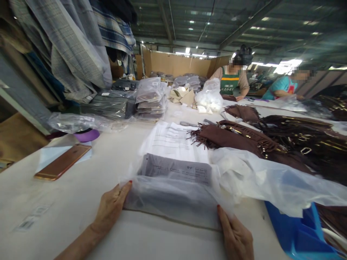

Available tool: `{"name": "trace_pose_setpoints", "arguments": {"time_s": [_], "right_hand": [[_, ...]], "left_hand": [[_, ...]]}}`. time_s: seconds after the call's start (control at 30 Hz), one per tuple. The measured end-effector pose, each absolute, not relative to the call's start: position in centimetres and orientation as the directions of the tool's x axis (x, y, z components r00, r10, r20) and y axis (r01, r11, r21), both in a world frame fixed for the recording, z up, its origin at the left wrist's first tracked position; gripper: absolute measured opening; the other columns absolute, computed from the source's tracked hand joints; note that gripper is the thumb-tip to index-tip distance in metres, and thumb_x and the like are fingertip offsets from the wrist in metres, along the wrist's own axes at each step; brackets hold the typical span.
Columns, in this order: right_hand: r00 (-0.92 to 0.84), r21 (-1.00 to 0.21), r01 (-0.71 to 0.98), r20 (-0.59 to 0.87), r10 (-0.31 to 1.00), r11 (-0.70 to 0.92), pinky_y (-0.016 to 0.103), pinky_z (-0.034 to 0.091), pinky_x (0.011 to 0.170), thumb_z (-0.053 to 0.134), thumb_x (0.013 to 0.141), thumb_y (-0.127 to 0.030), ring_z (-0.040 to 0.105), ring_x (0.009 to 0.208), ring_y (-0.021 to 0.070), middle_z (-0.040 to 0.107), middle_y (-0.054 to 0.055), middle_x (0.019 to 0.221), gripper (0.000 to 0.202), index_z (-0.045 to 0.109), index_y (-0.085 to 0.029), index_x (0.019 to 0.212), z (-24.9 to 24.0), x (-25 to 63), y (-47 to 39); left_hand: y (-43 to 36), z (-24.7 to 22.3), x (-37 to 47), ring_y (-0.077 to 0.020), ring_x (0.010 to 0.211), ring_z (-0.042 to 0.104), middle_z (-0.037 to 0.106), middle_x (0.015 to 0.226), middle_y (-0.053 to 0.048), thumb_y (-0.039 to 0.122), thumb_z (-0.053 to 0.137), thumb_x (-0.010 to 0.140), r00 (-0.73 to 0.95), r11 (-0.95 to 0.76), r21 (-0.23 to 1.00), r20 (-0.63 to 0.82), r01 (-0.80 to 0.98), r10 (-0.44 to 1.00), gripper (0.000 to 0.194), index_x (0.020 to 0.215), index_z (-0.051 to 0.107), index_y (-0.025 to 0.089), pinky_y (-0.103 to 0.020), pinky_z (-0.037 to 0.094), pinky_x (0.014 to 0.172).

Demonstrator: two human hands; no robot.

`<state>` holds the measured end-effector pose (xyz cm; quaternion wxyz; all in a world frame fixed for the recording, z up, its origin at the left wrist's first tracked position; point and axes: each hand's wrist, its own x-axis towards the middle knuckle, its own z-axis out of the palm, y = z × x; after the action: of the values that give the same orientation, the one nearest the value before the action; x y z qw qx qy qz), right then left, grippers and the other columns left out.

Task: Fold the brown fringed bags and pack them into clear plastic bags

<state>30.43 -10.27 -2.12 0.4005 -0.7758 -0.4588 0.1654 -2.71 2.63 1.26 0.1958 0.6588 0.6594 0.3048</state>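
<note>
The left hand (pixel 110 206) pinches the left side of one frosted plastic bag (pixel 173 196), gray inside, toward the counter's (pixel 162 243) near edge; the right hand (pixel 235 233) grips its right side. Step in hand, apparently: squaring the bag. Next move seems to require even tension. I count one smartphone (pixel 63 161) by the left edge, one blue bin (pixel 280 222) rightward, two co-workers (pixel 230 83) beyond.

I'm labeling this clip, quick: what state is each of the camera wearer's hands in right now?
Left hand: closed on the left edge of the plastic bag.
Right hand: closed on the bag's right edge.
</note>
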Motion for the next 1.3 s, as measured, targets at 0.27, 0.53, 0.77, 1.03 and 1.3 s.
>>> {"name": "trace_pose_setpoints", "arguments": {"time_s": [0.27,0.53,0.77,1.03,1.3], "right_hand": [[0.439,-0.225,0.898,0.431,0.788,-0.378,0.025,0.030,0.041,0.010,0.091,-0.058,0.053,0.039,0.0161,0.053,0.001,0.044,0.061,0.050,-0.023,0.063,-2.4,28.6,-8.8],[0.317,-0.032,0.933,0.545,0.777,-0.358,0.025,0.025,0.042,0.012,0.096,-0.043,0.053,0.038,0.0159,0.053,0.001,0.042,0.054,0.049,-0.021,0.063,-2.8,28.5,-8.4],[0.407,-0.163,0.911,0.503,0.763,-0.379,0.024,0.025,0.041,0.010,0.094,-0.053,0.055,0.038,0.0170,0.056,0.001,0.043,0.059,0.052,-0.021,0.066,-2.6,28.7,-8.7],[0.533,-0.221,0.838,0.534,0.657,-0.500,0.027,0.025,0.041,0.018,0.094,-0.052,0.054,0.038,0.0180,0.057,0.002,0.045,0.055,0.054,-0.022,0.066,-1.9,29.5,-9.7],[0.707,-0.585,0.706,0.622,0.337,-0.399,0.034,0.039,0.086,0.044,0.083,-0.053,0.057,0.088,0.0216,0.065,0.010,0.087,0.040,0.062,-0.017,0.084,4.4,38.8,-17.3]], "left_hand": [[3.6,1.2,-1.3,-0.0146,0.053,0.056,0.059,0.056,0.001,0.039,0.037,0.089,-0.096,0.047,0.259,0.179,0.965,0.979,0.033,0.069,0.056,0.021,-0.022,0.034,0.051],[1.6,2.5,-0.2,-0.0317,0.125,0.042,0.049,0.129,-0.022,0.031,0.043,0.090,0.276,-0.363,-0.056,0.758,0.930,0.591,0.056,0.138,0.026,0.008,-0.045,0.038,0.098],[3.9,3.2,6.8,-0.0370,0.129,0.035,0.041,0.141,-0.009,0.044,0.045,0.090,0.793,-0.788,-0.116,0.180,0.604,0.582,0.049,0.136,0.036,0.031,-0.063,0.027,0.101],[5.0,1.1,6.4,-0.0400,0.128,0.035,0.041,0.141,-0.007,0.039,0.041,0.091,0.780,-0.786,-0.086,0.228,0.612,0.582,0.044,0.135,0.036,0.037,-0.065,0.030,0.096],[6.4,-1.5,6.4,-0.0361,0.120,0.046,0.054,0.130,-0.001,0.033,0.028,0.095,0.751,-0.798,-0.165,0.489,0.580,0.444,0.038,0.123,0.053,0.039,-0.059,0.039,0.089]]}}
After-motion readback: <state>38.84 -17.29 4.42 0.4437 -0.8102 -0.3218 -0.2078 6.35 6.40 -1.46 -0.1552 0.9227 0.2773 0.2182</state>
